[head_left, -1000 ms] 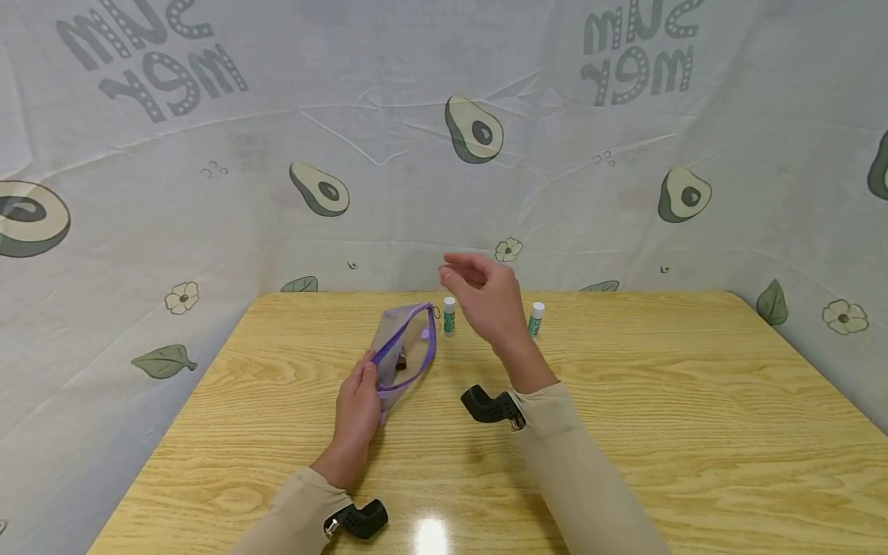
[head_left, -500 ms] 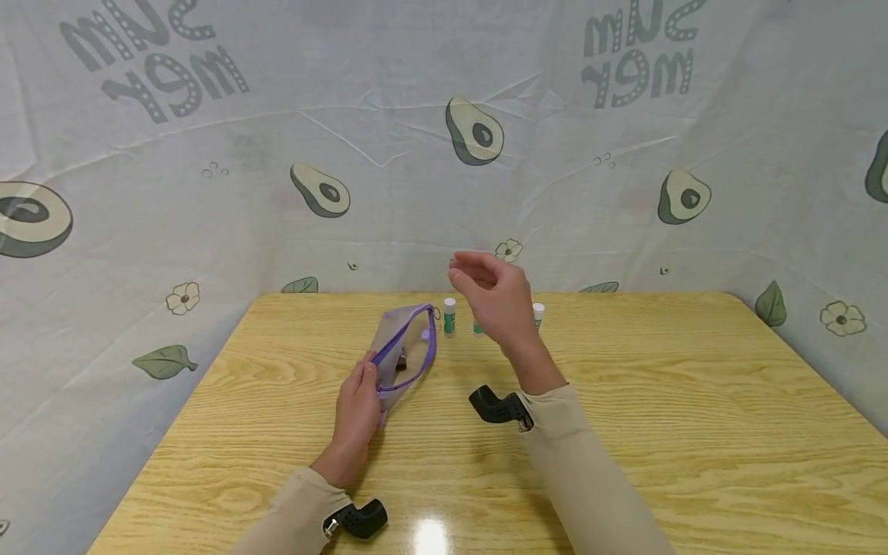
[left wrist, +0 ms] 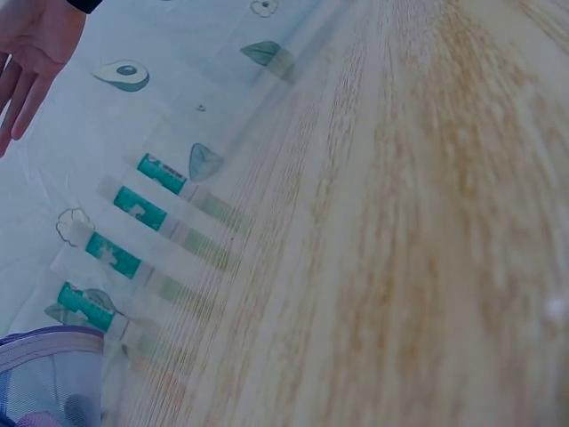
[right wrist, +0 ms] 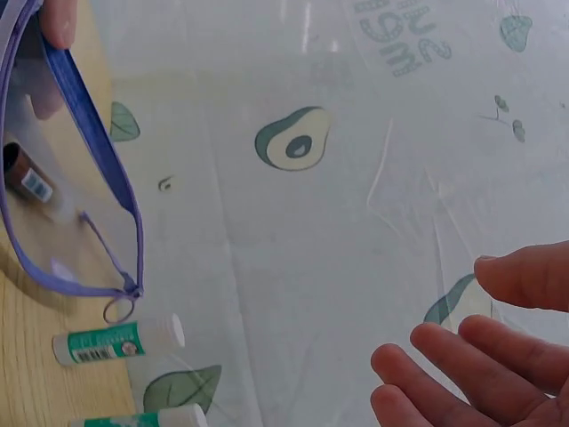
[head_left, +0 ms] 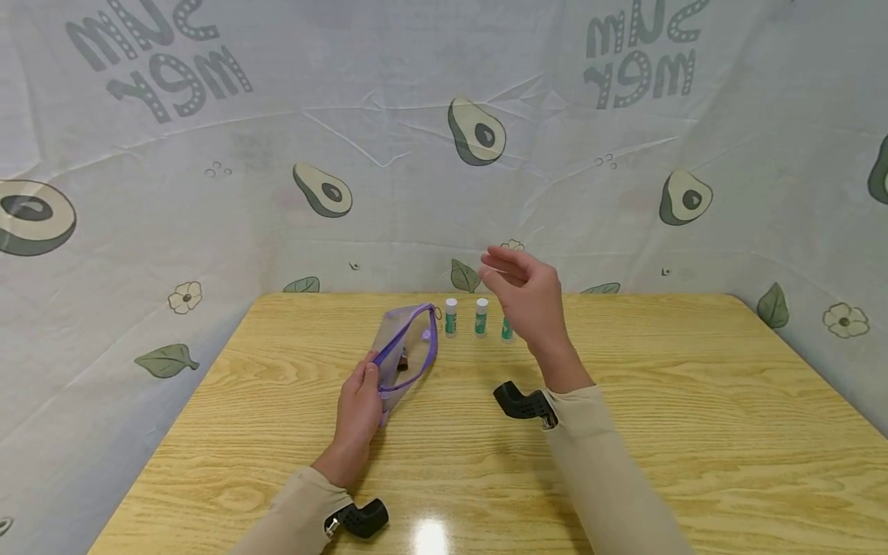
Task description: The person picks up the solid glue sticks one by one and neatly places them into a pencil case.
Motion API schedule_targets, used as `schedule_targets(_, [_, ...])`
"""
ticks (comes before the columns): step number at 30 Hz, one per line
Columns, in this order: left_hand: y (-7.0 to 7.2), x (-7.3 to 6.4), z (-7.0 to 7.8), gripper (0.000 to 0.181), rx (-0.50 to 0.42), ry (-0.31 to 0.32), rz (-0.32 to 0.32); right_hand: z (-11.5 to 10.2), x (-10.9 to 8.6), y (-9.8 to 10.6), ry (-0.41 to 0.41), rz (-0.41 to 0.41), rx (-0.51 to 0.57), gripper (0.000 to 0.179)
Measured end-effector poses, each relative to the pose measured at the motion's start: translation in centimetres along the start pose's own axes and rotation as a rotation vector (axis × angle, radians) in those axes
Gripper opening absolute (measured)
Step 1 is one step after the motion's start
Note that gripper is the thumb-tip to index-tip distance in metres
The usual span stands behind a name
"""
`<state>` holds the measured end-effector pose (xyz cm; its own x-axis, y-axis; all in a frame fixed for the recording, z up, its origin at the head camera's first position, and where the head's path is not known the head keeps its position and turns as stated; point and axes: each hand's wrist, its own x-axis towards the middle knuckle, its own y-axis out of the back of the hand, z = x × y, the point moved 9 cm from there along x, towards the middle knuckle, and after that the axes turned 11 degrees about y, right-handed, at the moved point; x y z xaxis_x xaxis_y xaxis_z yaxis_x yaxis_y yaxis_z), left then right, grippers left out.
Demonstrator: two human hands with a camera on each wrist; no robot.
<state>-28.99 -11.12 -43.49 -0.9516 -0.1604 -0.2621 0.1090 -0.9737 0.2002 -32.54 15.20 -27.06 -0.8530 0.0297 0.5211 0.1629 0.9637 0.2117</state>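
My left hand (head_left: pixel 356 408) grips the near edge of a see-through zip pouch (head_left: pixel 391 327) with purple trim, whose mouth gapes to the right. Inside lies a small dark brown tube (right wrist: pixel 31 178) with a barcode label. Up in the air, over the back of the table, my right hand (head_left: pixel 533 304) holds nothing, its fingers loosely bent and the thumb apart. Upright beside the pouch stands a row of several white-capped tubes with green labels, like glue sticks: one (head_left: pixel 451 317) by the zip ring, another (head_left: pixel 481 317), and a third (head_left: pixel 507 329) partly behind the right hand.
The wooden table (head_left: pixel 694 432) ends at a white cloth backdrop (head_left: pixel 388 100) printed with avocados and leaves. All the green-labelled tubes (left wrist: pixel 111 255) show in the left wrist view. A black wrist mount (head_left: pixel 520 402) sticks out below the right hand.
My right hand has moved to the right in the air, uncovering the middle tubes and covering the one furthest right. The left hand and the pouch have stayed in place.
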Motion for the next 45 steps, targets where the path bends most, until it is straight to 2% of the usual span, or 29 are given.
schedule_targets(8, [0.1, 0.0, 0.3, 0.053, 0.005, -0.025, 0.005, 0.7, 0.1, 2.3, -0.020, 0.035, -0.026, 0.049])
schedule_targets(15, [0.0, 0.1, 0.0, 0.052, 0.010, 0.003, 0.014, 1.0, 0.0, 4.5, -0.015, 0.087, -0.075, 0.054])
schedule_targets(20, [0.1, 0.2, 0.1, 0.053, -0.004, -0.013, 0.007, 1.4, -0.1, 5.4, -0.004, 0.119, -0.077, 0.057])
schedule_targets(26, [0.1, 0.2, 0.1, 0.053, -0.015, 0.002, 0.007, 1.7, -0.2, 6.5, 0.002, 0.163, -0.096, 0.059])
schedule_targets(39, [-0.1, 0.2, -0.2, 0.052, -0.030, 0.005, 0.002, 2.4, -0.7, 7.6, -0.026, 0.228, -0.121, 0.059])
schedule_targets(45, [0.0, 0.2, -0.2, 0.052, -0.011, -0.001, 0.008, 4.3, -1.1, 7.6, -0.100, 0.226, -0.118, 0.059])
